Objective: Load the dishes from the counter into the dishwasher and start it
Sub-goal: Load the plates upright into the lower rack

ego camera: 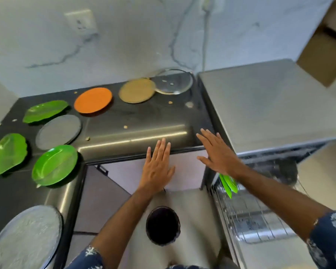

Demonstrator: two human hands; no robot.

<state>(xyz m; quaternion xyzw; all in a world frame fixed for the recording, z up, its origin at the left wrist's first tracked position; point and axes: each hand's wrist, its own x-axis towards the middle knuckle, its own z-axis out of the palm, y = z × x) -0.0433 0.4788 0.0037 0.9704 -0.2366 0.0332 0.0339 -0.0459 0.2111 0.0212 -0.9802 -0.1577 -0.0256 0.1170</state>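
My left hand (157, 166) flat, fingers straight and together, palm down, my right hand (219, 154) spread open beside it, apparently holding nothing, both forearms bare, patterned sleeves at my elbows

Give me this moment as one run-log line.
left hand: open, empty | right hand: open, empty | green plates: in dishwasher rack | orange plate: on counter

Glossy black counter (144, 117) — shiny green plastic plates (54, 165), clear glass lid (174, 82) — beside a brushed-metal dishwasher (260, 101).
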